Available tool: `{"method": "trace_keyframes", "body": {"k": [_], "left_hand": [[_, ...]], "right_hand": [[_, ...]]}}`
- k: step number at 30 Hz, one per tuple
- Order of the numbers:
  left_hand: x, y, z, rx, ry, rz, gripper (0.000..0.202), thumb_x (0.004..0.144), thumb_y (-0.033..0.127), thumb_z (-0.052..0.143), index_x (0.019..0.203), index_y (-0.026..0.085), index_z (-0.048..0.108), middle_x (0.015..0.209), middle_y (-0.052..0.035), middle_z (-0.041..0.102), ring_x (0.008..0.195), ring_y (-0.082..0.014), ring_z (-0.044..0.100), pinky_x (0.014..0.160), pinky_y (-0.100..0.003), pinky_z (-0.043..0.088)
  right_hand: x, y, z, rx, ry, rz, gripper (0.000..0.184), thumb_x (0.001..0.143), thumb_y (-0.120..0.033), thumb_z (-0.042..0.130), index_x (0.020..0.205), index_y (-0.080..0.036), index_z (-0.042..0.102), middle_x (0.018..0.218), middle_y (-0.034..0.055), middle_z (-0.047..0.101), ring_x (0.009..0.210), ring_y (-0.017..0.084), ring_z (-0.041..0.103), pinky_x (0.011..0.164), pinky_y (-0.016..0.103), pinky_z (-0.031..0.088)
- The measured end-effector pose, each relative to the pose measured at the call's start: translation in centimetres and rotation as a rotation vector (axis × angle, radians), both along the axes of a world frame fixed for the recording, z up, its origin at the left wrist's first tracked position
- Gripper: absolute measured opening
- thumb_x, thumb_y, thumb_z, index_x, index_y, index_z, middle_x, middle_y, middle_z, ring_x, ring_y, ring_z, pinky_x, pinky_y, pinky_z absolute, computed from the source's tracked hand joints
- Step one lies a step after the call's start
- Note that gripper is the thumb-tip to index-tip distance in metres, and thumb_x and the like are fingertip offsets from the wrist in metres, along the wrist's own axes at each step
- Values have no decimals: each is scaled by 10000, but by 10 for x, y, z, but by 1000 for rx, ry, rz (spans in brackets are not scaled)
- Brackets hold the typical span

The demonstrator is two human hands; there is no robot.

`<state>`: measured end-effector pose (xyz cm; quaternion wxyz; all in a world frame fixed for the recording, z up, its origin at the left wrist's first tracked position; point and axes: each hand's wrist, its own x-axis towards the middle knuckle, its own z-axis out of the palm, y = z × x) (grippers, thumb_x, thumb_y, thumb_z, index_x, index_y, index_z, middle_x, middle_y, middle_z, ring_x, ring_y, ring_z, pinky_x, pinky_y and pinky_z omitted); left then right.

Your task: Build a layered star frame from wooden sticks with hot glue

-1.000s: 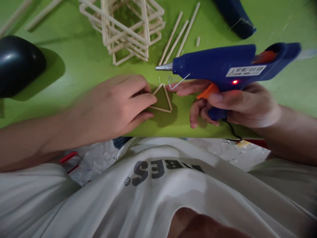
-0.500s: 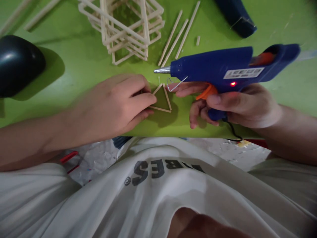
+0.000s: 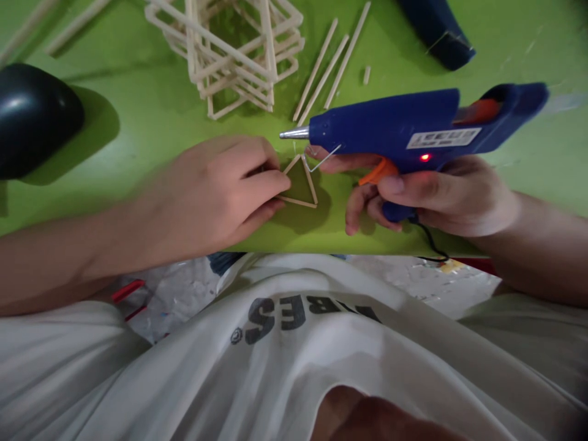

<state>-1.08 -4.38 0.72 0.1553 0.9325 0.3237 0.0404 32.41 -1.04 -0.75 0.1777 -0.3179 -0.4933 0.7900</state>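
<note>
My left hand (image 3: 215,193) lies on the green table (image 3: 151,116), fingers pinched on the left side of a small triangle of wooden sticks (image 3: 309,191). A blue hot glue gun (image 3: 404,128) with an orange trigger and a lit red lamp is gripped in my right hand (image 3: 432,193). Its metal nozzle points left and hovers just above the triangle's top corner. My right forefinger stretches out under the gun's barrel toward the triangle.
A stack of glued stick frames (image 3: 229,49) stands at the back centre, with three loose sticks (image 3: 328,64) beside it. A black rounded object (image 3: 32,116) sits at the left. A dark blue object (image 3: 436,27) lies at the back right.
The glue gun has slid left and slightly down, bringing its nozzle closer to the triangle's top corner. My left hand has stayed on the triangle.
</note>
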Motion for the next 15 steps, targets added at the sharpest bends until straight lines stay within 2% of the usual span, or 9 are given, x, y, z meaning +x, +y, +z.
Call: {"method": "trace_keyframes", "body": {"k": [3,5,7,12,15], "left_hand": [[1,0,0,-4,23,8,220,1207,314,631,1299,189,787,1352,-118,753,1185,-335,744,971,-480,642],[0,-1,-1,-1,45,15,246,1225,343,599,1283,209,797,1361,-105,763,1185,-323,745,966,-471,640],[-2,-1,-2,6,63,20,262,1229,354,592,1287,210,803,1361,-109,763,1174,-315,748,962,-472,650],[-1,1,-1,-3,91,25,271,1233,346,569,1326,220,790,1389,-104,748,1214,-287,754,1010,-476,686],[4,-4,4,16,87,39,283,1232,326,565,1303,204,810,1345,-109,766,1202,-288,772,1005,-467,696]], "right_hand": [[-3,3,4,-10,-23,34,314,1098,-504,850,1382,-383,911,1189,8,915,655,153,745,488,302,533],[-6,6,7,-5,-47,59,287,1104,-520,836,1335,-370,916,958,-7,886,644,155,737,473,284,485],[-9,9,8,5,-60,87,293,1108,-546,812,1311,-357,905,830,-19,843,638,163,739,475,279,467],[-9,11,8,-1,-75,108,328,1116,-522,774,1324,-292,880,855,9,867,574,140,693,459,256,450],[-9,6,9,-63,-99,5,391,1075,-533,844,1381,-294,884,888,11,874,538,135,664,431,273,433]]}}
